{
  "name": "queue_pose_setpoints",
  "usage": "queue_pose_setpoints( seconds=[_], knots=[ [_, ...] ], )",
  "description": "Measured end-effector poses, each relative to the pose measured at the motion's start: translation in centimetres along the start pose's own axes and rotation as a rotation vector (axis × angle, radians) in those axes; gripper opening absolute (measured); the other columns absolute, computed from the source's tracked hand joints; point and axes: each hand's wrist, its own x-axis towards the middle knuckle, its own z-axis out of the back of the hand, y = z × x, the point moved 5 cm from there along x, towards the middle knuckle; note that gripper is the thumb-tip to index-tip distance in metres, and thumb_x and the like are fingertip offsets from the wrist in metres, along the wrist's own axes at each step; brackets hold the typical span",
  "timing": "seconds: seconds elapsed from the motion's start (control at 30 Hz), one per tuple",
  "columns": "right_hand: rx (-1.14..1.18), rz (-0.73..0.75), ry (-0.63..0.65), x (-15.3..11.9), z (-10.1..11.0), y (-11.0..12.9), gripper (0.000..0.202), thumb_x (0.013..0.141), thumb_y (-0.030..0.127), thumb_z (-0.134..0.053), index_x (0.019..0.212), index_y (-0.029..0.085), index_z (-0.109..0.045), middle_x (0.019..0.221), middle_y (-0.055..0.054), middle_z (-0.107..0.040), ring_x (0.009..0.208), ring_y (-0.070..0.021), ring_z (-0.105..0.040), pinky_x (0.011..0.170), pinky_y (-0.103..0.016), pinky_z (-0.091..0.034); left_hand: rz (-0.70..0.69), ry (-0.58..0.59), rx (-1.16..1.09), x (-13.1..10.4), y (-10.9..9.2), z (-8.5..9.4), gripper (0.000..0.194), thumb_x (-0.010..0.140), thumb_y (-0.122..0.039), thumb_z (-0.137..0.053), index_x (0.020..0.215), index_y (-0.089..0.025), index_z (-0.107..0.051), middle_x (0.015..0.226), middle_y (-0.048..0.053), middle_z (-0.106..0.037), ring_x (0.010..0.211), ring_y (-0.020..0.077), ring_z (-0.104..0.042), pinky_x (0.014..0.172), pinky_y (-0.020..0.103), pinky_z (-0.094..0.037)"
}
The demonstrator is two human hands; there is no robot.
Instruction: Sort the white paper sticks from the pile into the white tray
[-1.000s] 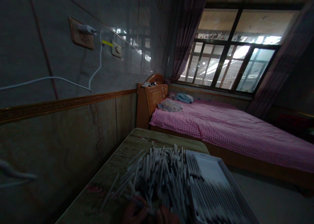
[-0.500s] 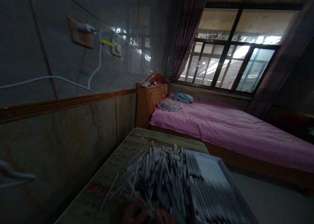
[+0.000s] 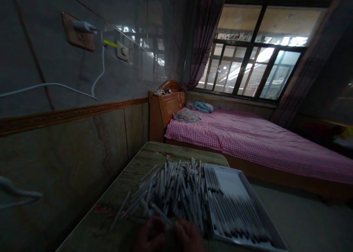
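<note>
Big pink checked bed (image 3: pixel 242 134) out at one o'clock from your hands, and closer in, the patterned table (image 3: pixel 140 153) runs right beneath your work. On it, the pale tray (image 3: pixel 234 183) sits at two o'clock, slim dark-ended sticks (image 3: pixel 237 217) lined up side by side inside, and there's the heaped pile of pale sticks (image 3: pixel 179 189) at twelve, just beyond your fingers and beside the tray. Down at the near edge of the view, your left hand (image 3: pixel 151 233) and right hand (image 3: pixel 188 234) come in close together, fingers curled in narrow, and between them it looks like close work on a single piece! That pale stick (image 3: pixel 160 213) slants off toward eleven o'clock, its lower end right at your fingers; dimness and blur mean I can't tell which hand grips it, or whether both do. Looks like the handling step, then, one piece being worked at the fingertips, and the next move calls for a light, steady pinch at that lower end, with the far end kept free of the pile.
</note>
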Motion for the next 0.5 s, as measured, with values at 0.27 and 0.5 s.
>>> queue_pose_setpoints(
  seconds=[0.27,0.5],
  knots=[
    [0.342,-0.211,-0.042,2.6,7.5,0.6,0.064,0.075,0.085,-0.056,0.057,0.023,-0.047,0.045,0.008,-0.041,0.040,-0.0091,-0.036,0.041,-0.021,-0.030,-0.051,0.200,0.542,-0.5,-0.9,-4.3,0.020,0.067,-0.018,-0.066,0.083,-0.027,-0.074,0.088,0.001,-0.079,0.088,0.0242,-0.070,0.082,0.032,-0.053],
    [0.159,-0.076,-0.281,0.1,7.9,-3.5,0.061,0.085,0.078,-0.051,0.071,0.021,-0.065,0.059,0.002,-0.057,0.054,-0.0161,-0.055,0.051,-0.025,-0.047,-0.065,0.278,1.113,0.2,-2.9,-9.4,0.044,0.080,-0.019,-0.058,0.122,-0.026,-0.069,0.132,0.009,-0.070,0.118,0.0263,-0.066,0.099,0.036,-0.048]
  ],
)
